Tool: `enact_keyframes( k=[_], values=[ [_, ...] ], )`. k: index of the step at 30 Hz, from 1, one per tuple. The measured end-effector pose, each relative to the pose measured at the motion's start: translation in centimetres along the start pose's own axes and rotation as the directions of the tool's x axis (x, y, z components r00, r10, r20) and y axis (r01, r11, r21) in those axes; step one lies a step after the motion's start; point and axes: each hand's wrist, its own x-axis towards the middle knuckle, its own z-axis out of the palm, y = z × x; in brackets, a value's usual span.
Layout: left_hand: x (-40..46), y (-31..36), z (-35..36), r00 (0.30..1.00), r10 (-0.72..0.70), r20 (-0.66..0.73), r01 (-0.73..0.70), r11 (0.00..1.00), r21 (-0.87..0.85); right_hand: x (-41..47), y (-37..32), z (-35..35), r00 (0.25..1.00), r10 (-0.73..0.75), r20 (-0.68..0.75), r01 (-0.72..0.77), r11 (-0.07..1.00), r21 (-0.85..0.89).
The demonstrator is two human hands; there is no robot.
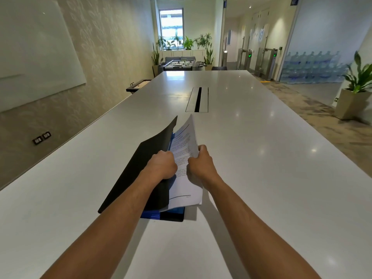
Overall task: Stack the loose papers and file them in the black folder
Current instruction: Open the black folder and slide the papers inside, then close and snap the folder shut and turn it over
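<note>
Over the white desk (261,158), left hand (161,165) grips the black folder's (138,170) stiff cover, right hand (199,164) pinches the floppy, light papers (187,141) mid-edge, sliding them inside.

Nothing can be read: the printed lines on the papers (186,158) are too small and blurred, the blue sign (295,1) high on the right wall is illegible, and the turnstile displays (275,55) show only green marks.
</note>
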Motion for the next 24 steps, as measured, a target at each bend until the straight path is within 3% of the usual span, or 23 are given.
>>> enact_keyframes(
  k=[8, 13, 17, 20, 24],
  values=[
    [-0.4, 3.4, -0.4, 0.997, 0.066, -0.03, -0.067, 0.997, -0.024, 0.1, 1.5, 2.1, 0.987, -0.02, 0.159, 0.055, 0.975, -0.214],
    [0.1, 4.4, 0.1, 0.996, 0.041, -0.076, -0.046, 0.996, -0.073, 0.0, 2.2, 3.0, 0.989, -0.034, 0.141, 0.063, 0.978, -0.201],
    [0.0, 4.4, 0.4, 0.998, 0.049, -0.038, -0.05, 0.998, -0.039, 0.4, 2.8, 2.3, 0.989, -0.035, 0.147, 0.09, 0.915, -0.393],
    [0.0, 4.5, 0.7, 0.998, 0.068, 0.014, -0.068, 0.997, -0.033, 0.5, 3.3, 1.1, 0.997, -0.075, 0.008, 0.066, 0.821, -0.568],
    [0.2, 4.3, 1.5, 0.995, 0.093, 0.022, -0.091, 0.994, -0.065, 0.3, 4.6, -1.2, 0.954, -0.178, -0.243, 0.003, 0.813, -0.583]
  ],
)
